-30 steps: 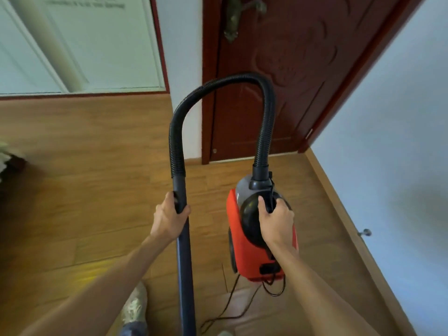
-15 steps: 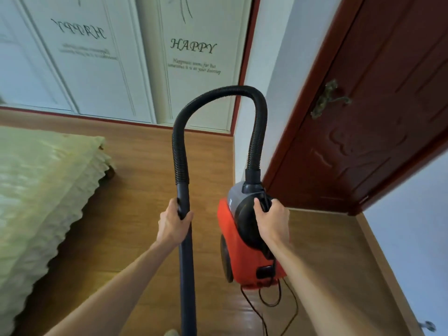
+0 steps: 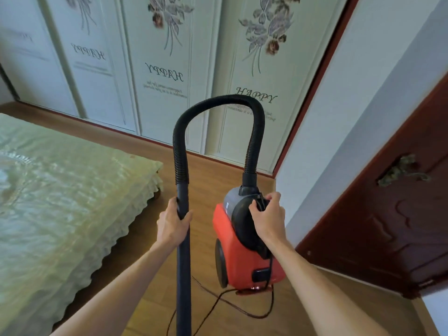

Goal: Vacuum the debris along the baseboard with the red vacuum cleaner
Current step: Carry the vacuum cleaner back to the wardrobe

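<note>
Now we've got the red vacuum cleaner (image 3: 244, 258) hanging upright off the wooden floor (image 3: 213, 170), long axis vertical, hose end up. Our right hand (image 3: 268, 220) is clenched around its black top handle; our left hand (image 3: 173, 224) is wrapped around the dark wand (image 3: 183, 263), which runs straight down and out of view, nozzle unseen. A hose (image 3: 218, 105) arches between them. Cord (image 3: 242, 309) trails below, bed (image 3: 60, 190) beside us.

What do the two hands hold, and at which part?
Left hand grips the dark wand just below the hose. Right hand holds the red vacuum cleaner by its top handle.
</note>
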Demonstrator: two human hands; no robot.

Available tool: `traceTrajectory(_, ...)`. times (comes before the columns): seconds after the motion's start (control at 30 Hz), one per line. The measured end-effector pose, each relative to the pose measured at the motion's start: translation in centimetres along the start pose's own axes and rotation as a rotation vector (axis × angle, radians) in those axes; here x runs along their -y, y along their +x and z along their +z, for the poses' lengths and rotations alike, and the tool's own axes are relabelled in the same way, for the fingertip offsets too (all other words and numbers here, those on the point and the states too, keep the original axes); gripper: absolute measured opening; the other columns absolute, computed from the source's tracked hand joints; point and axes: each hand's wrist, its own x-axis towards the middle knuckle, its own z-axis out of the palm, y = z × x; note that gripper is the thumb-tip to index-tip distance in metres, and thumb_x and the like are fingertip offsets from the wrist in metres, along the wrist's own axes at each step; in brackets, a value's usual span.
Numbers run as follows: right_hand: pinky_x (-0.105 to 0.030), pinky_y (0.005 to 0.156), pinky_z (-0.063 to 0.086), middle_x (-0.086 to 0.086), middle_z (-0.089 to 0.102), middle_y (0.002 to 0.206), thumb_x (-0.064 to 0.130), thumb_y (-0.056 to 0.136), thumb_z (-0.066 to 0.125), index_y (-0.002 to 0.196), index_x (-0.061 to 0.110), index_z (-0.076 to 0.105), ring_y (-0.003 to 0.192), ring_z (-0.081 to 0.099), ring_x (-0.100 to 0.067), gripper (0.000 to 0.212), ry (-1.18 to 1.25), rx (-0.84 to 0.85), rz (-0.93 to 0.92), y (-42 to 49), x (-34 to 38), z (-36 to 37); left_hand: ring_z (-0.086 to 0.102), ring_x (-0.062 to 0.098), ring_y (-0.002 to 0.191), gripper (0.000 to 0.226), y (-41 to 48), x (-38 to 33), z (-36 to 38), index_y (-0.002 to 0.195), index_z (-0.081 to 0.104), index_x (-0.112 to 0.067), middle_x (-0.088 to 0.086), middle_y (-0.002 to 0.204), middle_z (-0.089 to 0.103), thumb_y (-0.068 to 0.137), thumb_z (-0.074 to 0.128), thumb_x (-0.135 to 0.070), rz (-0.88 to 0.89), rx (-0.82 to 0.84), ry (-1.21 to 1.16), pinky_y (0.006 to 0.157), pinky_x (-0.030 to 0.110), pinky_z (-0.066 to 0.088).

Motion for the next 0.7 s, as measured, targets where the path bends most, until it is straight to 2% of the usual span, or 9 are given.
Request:
traceTrajectory(0.07, -0.035, 0.072, 0.054, -0.001, 0.057, 0.095, 0.031, 0.094, 0.063, 0.107, 0.02, 0.044, 0.084, 0.059, -0.016, 0.026, 0.034, 0.008, -0.019, 0.9, 1.9, 1.5, 0.065, 0.029, 0.099, 0.048, 0.9, -0.1, -1.7, 0.138, 0.039, -0.014, 0.015, 0.128, 0.062, 0.095, 0.061, -0.019, 0.011, -0.036, -0.019, 0.076, 0.034, 0.049)
traceTrajectory(0.13, -0.027, 0.067, 0.048, 0.007, 0.052, 0.089, 0.027, 0.093, 0.065, 0.106, 0.015, 0.047, 0.08, 0.056, -0.009, 0.025, 0.057, -0.001, -0.062, 1.8, 3.8, 2.7, 0.062, 0.025, 0.09, 0.053, 2.2, -0.1, -3.3, 0.141, 0.035, -0.016, 0.016, 0.127, 0.062, 0.095, 0.061, -0.017, 0.022, -0.07, -0.038, 0.073, 0.032, 0.046)
traceTrajectory(0.23, -0.017, 0.055, 0.038, 0.008, 0.056, 0.085, 0.03, 0.094, 0.064, 0.107, 0.013, 0.05, 0.071, 0.053, -0.002, 0.025, 0.041, 0.018, -0.123, 3.2, 6.4, 4.2, 0.064, 0.032, 0.1, 0.054, 4.1, -0.1, -5.3, 0.142, 0.035, -0.017, 0.016, 0.125, 0.064, 0.095, 0.061, -0.02, 0.004, -0.122, -0.064, 0.081, 0.041, 0.051)
traceTrajectory(0.3, -0.017, 0.052, 0.037, 0.001, 0.062, 0.088, 0.035, 0.096, 0.06, 0.108, 0.015, 0.048, 0.07, 0.056, -0.009, 0.026, 0.024, 0.045, -0.154, 4.2, 7.9, 5.2, 0.063, 0.034, 0.108, 0.055, 5.3, -0.1, -6.2, 0.143, 0.036, -0.018, 0.015, 0.125, 0.064, 0.095, 0.061, -0.022, -0.019, -0.152, -0.087, 0.091, 0.046, 0.05)
traceTrajectory(0.37, -0.023, 0.054, 0.04, -0.002, 0.063, 0.09, 0.037, 0.096, 0.059, 0.106, 0.016, 0.045, 0.074, 0.059, -0.017, 0.026, 0.054, 0.053, -0.189, 5.6, 9.2, 6.5, 0.063, 0.033, 0.105, 0.058, 6.7, 0.1, -6.7, 0.144, 0.035, -0.021, 0.015, 0.121, 0.065, 0.094, 0.062, -0.024, -0.032, -0.181, -0.106, 0.093, 0.047, 0.051)
traceTrajectory(0.5, -0.029, 0.063, 0.045, 0.006, 0.054, 0.082, 0.032, 0.094, 0.062, 0.104, 0.014, 0.044, 0.075, 0.057, -0.016, 0.028, 0.143, 0.062, -0.229, 8.9, 11.5, 9.2, 0.068, 0.027, 0.088, 0.057, 9.9, 0.3, -7.3, 0.142, 0.031, -0.033, 0.009, 0.11, 0.066, 0.093, 0.061, -0.028, -0.043, -0.217, -0.17, 0.08, 0.05, 0.058)
traceTrajectory(0.6, -0.029, 0.058, 0.046, 0.01, 0.048, 0.077, 0.029, 0.095, 0.062, 0.106, 0.01, 0.045, 0.066, 0.05, -0.005, 0.028, 0.161, 0.087, -0.252, 11.8, 13.2, 10.6, 0.068, 0.027, 0.082, 0.055, 12.8, -0.3, -7.4, 0.138, 0.033, -0.033, 0.007, 0.104, 0.065, 0.092, 0.062, -0.029, -0.038, -0.257, -0.18, 0.074, 0.05, 0.06)
traceTrajectory(0.7, -0.024, 0.053, 0.043, 0.009, 0.046, 0.075, 0.028, 0.096, 0.061, 0.107, 0.01, 0.044, 0.062, 0.049, -0.005, 0.027, 0.175, 0.117, -0.273, 15.1, 14.7, 11.9, 0.067, 0.026, 0.081, 0.056, 16.1, -1.4, -7.1, 0.141, 0.035, -0.027, 0.006, 0.101, 0.063, 0.093, 0.063, -0.028, -0.051, -0.285, -0.152, 0.072, 0.044, 0.059)
